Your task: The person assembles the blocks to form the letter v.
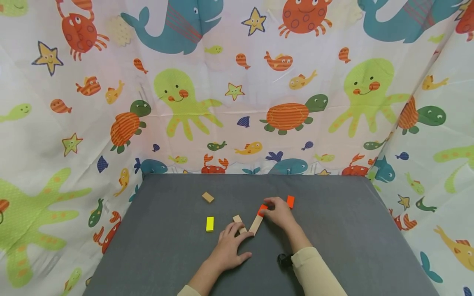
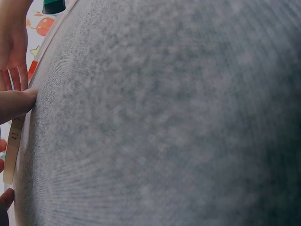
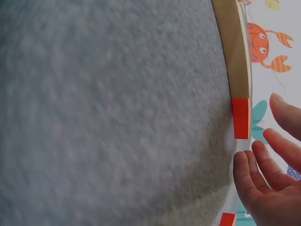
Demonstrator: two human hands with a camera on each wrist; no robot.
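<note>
Yellow block (image 1: 210,224) left | tan block (image 1: 208,197) beyond | hands (image 1: 230,248) partly hide wooden strip (image 1: 237,219)

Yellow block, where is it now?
In the head view, the yellow block lies left of centre, up and left of the left hand, below a lone wooden block.

Orange-red blocks (image 3: 241,118), grey tabletop (image 1: 166,259)
</note>
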